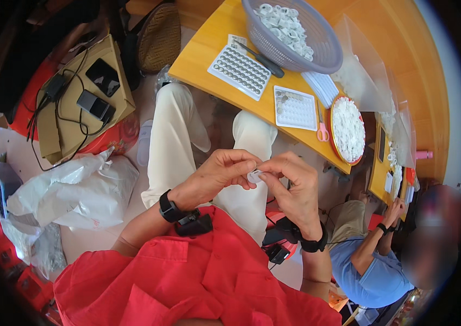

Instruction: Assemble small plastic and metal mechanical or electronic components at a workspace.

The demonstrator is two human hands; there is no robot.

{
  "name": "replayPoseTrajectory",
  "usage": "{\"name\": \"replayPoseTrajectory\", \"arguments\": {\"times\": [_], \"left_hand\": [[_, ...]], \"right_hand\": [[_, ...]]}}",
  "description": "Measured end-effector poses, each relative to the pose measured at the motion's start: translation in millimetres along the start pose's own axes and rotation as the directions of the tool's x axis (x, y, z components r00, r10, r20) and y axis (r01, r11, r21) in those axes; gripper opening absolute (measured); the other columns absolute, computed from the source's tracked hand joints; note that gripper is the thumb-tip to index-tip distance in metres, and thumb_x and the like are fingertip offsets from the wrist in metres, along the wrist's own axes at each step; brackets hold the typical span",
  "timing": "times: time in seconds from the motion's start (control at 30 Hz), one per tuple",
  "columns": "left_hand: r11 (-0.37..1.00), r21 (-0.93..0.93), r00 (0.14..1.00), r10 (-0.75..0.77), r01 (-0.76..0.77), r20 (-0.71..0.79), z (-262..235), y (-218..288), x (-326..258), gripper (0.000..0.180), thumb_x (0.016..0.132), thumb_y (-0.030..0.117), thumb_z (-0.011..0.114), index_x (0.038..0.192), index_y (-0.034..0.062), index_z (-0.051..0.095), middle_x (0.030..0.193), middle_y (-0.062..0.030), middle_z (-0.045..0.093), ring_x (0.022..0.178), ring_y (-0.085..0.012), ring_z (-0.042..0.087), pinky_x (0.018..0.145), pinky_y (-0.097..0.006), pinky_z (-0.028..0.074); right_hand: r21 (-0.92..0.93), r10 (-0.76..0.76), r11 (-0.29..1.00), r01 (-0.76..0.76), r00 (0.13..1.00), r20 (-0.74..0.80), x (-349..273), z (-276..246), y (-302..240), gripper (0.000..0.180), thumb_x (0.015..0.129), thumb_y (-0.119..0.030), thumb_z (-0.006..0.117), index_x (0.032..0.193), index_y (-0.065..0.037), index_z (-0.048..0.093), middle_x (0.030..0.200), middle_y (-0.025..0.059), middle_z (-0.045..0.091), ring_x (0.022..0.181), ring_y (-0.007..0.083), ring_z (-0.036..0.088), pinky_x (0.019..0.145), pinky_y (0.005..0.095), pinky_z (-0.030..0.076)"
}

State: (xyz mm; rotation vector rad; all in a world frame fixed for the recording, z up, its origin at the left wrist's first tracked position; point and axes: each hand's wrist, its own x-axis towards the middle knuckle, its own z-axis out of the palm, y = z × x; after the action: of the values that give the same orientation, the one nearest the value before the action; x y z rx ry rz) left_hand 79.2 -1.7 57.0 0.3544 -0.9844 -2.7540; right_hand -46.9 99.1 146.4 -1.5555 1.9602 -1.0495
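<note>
Above my lap, a small white round plastic piece (254, 176) sits between the fingertips of both hands. My left hand (225, 169) pinches it from one side, and my right hand (294, 185) grips the other side with thumb and forefinger. Its details are too small to make out. Beyond my hands, on the wooden table (200, 54), lie a white tray filled with round silver pieces like button cells (240, 70) and a second white tray (296, 108) with only some of them. Pink-handled scissors (323, 132) lie beside the second tray.
A lilac basket (323, 57) of white ring-shaped parts and a red-rimmed bowl (354, 162) of small white pieces stand on the table. A black-handled tool (268, 64) lies near the basket. Left are a cardboard box (51, 130) and white plastic bags (89, 187). A co-worker (372, 266) sits at right.
</note>
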Motion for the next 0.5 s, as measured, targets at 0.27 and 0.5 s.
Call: {"name": "replayPoseTrajectory", "arguments": {"times": [0.27, 0.5], "left_hand": [[0.994, -0.005, 0.994, -0.105, 0.106, 0.041, 7.8, -4.7, 15.6, 0.025, 0.090, 0.021, 0.055, 0.102, 0.0005, 0.061, 0.093, -0.0041, 0.061, 0.079, -0.0090, 0.057, 0.069, -0.024, 0.049], [0.983, 0.018, 0.979, -0.183, 0.182, 0.089, 10.9, -15.1, 24.0, 0.025, 0.089, 0.020, 0.055, 0.103, 0.0000, 0.061, 0.095, -0.0050, 0.061, 0.082, -0.0106, 0.056, 0.071, -0.026, 0.048]], "right_hand": [[-0.052, 0.041, 0.998, -0.044, 0.997, -0.069, -10.7, -7.1, 1.1, 0.017, 0.072, 0.009, 0.061, 0.087, 0.001, 0.059, 0.074, 0.0090, 0.056, 0.061, 0.0197, 0.059, 0.054, 0.0278, 0.046], [-0.008, 0.158, 0.987, -0.160, 0.981, -0.114, -28.6, -7.5, 10.5, 0.012, 0.072, 0.007, 0.061, 0.082, 0.000, 0.056, 0.073, 0.0095, 0.055, 0.060, 0.0207, 0.057, 0.052, 0.0290, 0.044]]}}
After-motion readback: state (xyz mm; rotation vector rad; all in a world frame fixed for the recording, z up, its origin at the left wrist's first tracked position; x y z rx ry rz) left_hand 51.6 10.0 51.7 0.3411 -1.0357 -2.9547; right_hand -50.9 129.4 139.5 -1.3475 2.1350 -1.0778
